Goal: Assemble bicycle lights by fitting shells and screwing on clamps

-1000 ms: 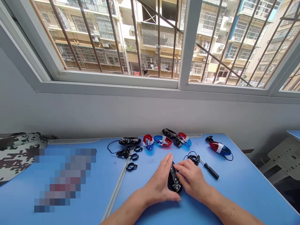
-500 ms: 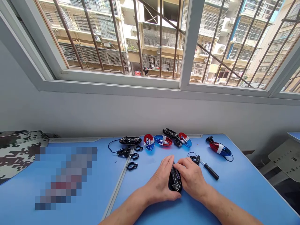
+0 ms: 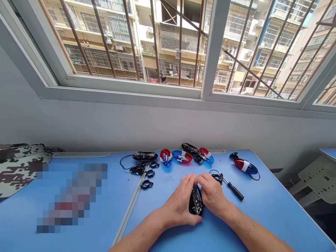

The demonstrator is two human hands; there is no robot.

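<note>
A black oval bicycle light base [image 3: 196, 203], its circuit board facing up, stands at a slant between my two hands. My left hand [image 3: 181, 201] is wrapped round its left side, with the thumb at the near end. My right hand [image 3: 213, 194] is closed over the far right end, fingers bent and pressed against it; the fingertips are partly hidden. Just beyond the right hand lie a black clamp [image 3: 219, 177] with a thin cable and a black-handled screwdriver [image 3: 235, 190].
Along the wall lie two more black bases [image 3: 145, 156], red-and-blue covers [image 3: 182, 156] and several black ring clamps [image 3: 147, 184]. A closed red-white-blue light [image 3: 245, 166] rests at the right. Camouflage cloth [image 3: 23, 169] covers the left corner; a blurred item [image 3: 75, 197] lies nearby.
My right hand has shifted slightly left and up along the light base, its fingers curling more over the far end. My left hand keeps its hold. The view has tilted a little.
</note>
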